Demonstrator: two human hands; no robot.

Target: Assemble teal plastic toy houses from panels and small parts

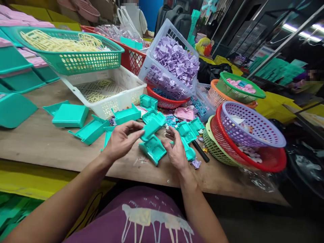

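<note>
A turquoise plastic piece (153,126) was held at its near left end between the thumb and fingers of a worker's left hand (120,140), tilted just over the worktop (50,145). The right hand (176,152) gripped nothing, its fingers loosely curled and apart; whether its thumb touched the turquoise tray (153,151) lying just below the raised piece could not be told. More turquoise parts (128,114) lay to either side, with a pink tray (184,114) beyond and a black bar (200,151) to the right, near a small lilac scrap (196,163). Behind them, a teal basket (91,64) of pale yellow frames (60,40) sat over a white basket (136,88), beside a tipped translucent crate (149,65) heaped with lilac pieces (174,60). At right, a purple basket (274,140) rested in a red basket (278,163) above a pale green one; farther back, a green basket (259,91) with pink pieces (240,86) sat on an orange basket (214,96). A person in a white top (143,22) appeared in the background.
</note>
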